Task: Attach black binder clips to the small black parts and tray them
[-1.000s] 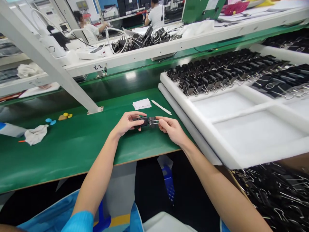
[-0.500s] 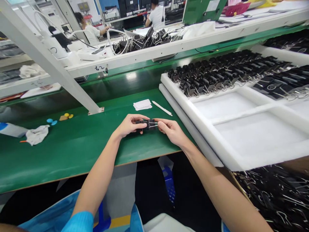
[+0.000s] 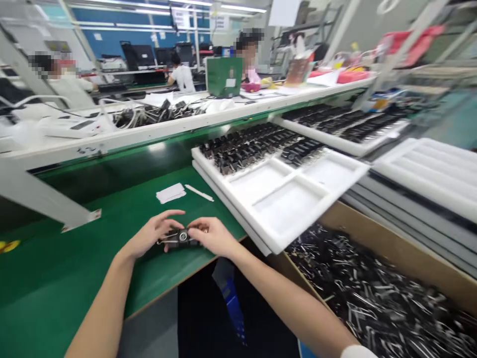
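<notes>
Far left: yellow piece [image 3: 9,246], blurred, on green surface [image 3: 74,283]. Then white frame leg [image 3: 40,191], foot plate on same surface. Next, left grip [image 3: 152,232]: bare fingers half spread, curled about the wire end of a black clip-like piece [image 3: 183,237], index raised; firm hold or mere touch, cannot tell. Just beyond, flat on surface: white paper slips [image 3: 170,193]. Back to the piece: between both grips, over or on near part of surface (cannot tell which), long side across, round metal part up. Step in hand, as judged: two-handed handling of this one piece. Calling next, probably, for a steady right pinch and a settled left one, with wires kept clear of fingertips. Behind, apart from the piece: white pen-like stick [image 3: 199,193]. Right grip [image 3: 216,237]: drawn into a pinch on right end of piece, thumb toward round part. Farther right: white foam tray [image 3: 290,201] with rows of black clips [image 3: 253,146] in back compartments. Then cardboard box [image 3: 376,239], heaped with black-and-metal clips [image 3: 365,293]. Far right: stacked white foam trays [image 3: 428,171].
</notes>
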The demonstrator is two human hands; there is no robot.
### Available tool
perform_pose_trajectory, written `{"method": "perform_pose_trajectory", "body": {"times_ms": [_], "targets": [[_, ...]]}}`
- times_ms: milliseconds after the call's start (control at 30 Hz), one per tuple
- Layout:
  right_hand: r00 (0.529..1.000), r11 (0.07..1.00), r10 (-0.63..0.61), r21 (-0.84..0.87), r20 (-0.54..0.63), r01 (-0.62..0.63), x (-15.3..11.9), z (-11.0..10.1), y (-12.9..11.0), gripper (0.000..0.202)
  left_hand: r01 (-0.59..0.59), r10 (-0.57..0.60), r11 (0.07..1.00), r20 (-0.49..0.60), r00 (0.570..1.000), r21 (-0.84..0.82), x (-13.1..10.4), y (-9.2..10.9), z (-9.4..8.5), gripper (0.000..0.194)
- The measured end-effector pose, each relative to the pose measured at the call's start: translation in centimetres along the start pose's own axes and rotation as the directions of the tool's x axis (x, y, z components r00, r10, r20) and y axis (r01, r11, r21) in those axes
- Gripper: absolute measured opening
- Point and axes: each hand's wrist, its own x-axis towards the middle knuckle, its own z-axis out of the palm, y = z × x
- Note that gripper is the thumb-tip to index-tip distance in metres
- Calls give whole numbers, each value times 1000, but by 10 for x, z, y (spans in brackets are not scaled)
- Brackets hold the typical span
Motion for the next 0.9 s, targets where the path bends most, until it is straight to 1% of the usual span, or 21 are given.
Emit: {"method": "perform_pose_trajectory", "body": {"times_ms": [67, 100, 133, 167, 200, 233, 267, 300, 333, 367, 400, 433, 467, 500, 533, 600, 667, 767, 833, 900], "targets": [[993, 990, 99, 91, 57, -104, -32, -3, -19, 28, -60, 57, 993, -34, 998, -97, 2, -2, -7, 91], [990, 983, 111, 134, 84, -122, -51, -8, -32, 33, -94, 86, 987, -69, 994, -132, 3, -2, -9, 94], [992, 982, 99, 156, 81, -110, -70, -15, -47, 37, -121, 105, 981, -107, 989, -154, 3, -2, -11, 93], [997, 987, 67, 141, 33, -71, -86, -26, -63, 39, -138, 116, 977, -142, 983, -162, 3, -2, -12, 90], [998, 997, 16, 79, -55, -12, -99, -41, -80, 39, -148, 120, 976, -172, 978, -162, 3, -2, -13, 86], [984, 998, -55, -25, -167, 52, -106, -61, -95, 39, -151, 121, 976, -191, 974, -154, 3, -2, -12, 81], [947, 982, -146, -156, -286, 104, -109, -84, -108, 38, -150, 120, 978, -201, 972, -142, 3, -2, -11, 77], [885, 946, -245, -297, -396, 129, -106, -111, -119, 37, -150, 122, 980, -203, 972, -130, 4, -2, -10, 75], [809, 899, -334, -422, -484, 118, -99, -139, -127, 37, -153, 127, 981, -200, 971, -119, 4, -1, -9, 73], [731, 851, -404, -520, -550, 79, -90, -168, -132, 37, -161, 137, 981, -197, 971, -110, 4, -1, -9, 72], [666, 809, -450, -588, -595, 21, -79, -196, -135, 36, -171, 149, 979, -193, 970, -107, 3, -1, -8, 72], [622, 771, -475, -635, -623, -46, -68, -223, -136, 35, -182, 160, 977, -192, 968, -107, 3, -1, -8, 73], [594, 737, -486, -666, -641, -117, -58, -245, -134, 33, -192, 168, 975, -198, 966, -110, 3, -1, -8, 73], [585, 703, -484, -687, -651, -184, -49, -264, -132, 31, -198, 172, 974, -207, 963, -113, 3, -2, -9, 73], [589, 666, -476, -705, -653, -243, -42, -279, -128, 29, -202, 173, 972, -219, 960, -117, 2, -2, -10, 72], [610, 588, -461, -737, -644, -334, -32, -295, -120, 26, -205, 171, 970, -237, 956, -127, 2, -2, -11, 71], [631, 501, -461, -770, -624, -395, -25, -300, -112, 25, -208, 170, 969, -244, 955, -137, 2, -2, -11, 70], [650, 370, -475, -805, -593, -464, -15, -298, -102, 26, -204, 168, 970, -239, 956, -136, 2, 0, -10, 69], [678, 294, -472, -826, -563, -482, -9, -297, -97, 26, -205, 172, 971, -234, 957, -125, 1, 1, -9, 68], [715, 239, -479, -860, -509, -451, -8, -297, -95, 26, -207, 177, 972, -230, 957, -114, 0, 2, -9, 67]]}}
